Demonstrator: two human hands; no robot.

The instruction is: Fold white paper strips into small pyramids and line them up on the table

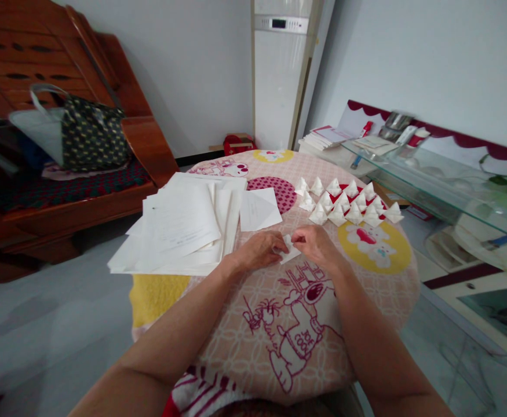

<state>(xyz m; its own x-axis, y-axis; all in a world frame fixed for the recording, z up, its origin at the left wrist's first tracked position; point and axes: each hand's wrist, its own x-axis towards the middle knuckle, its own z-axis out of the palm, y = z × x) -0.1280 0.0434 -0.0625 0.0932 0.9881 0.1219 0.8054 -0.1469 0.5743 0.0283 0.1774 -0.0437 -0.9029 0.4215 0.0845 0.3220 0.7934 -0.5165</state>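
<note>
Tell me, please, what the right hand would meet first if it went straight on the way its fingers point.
Its fingers point leftward, so the right hand would first push into the small folded paper that both hands pinch, then probably the left hand just behind it.

Left grip [259, 250], right grip [318, 246] bare; forearms [192, 313] bare up to frame edge.

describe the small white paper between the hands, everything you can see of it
The small white paper is a thin, partly folded sheet with a pointed corner sticking out toward the person. It lies low on the printed tablecloth, near the table's middle. The left hand and right hand pinch it from either side, hiding most of it; any print cannot be made out.
</note>
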